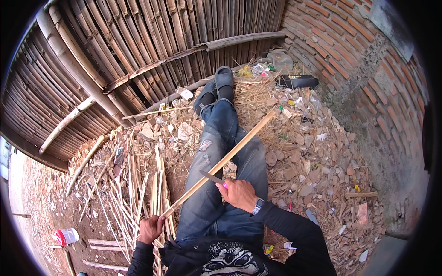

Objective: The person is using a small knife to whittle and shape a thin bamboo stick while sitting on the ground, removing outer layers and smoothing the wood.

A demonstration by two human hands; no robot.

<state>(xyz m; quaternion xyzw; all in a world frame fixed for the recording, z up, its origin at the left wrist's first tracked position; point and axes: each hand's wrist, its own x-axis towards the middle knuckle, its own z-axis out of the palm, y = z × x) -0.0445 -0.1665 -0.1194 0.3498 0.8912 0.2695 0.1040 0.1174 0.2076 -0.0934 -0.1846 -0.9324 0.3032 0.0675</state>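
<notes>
A long, pale bamboo strip (239,146) slants across my outstretched legs, its far end past my right knee. My left hand (151,229) is closed around its near end, beside my left thigh. In my right hand (239,195) is a knife (212,177) with a pink handle, mostly covered by my fingers. Its grey blade points left and lies over the strip near the middle of my thighs; whether it touches the strip I cannot tell. A watch sits on my right wrist.
Several split bamboo strips (133,188) lie on the ground at my left. A white and red tub (67,237) stands farther left. Rubble and straw (304,161) cover the ground at right, by a brick wall (340,41). A bamboo wall (152,41) rises beyond my feet.
</notes>
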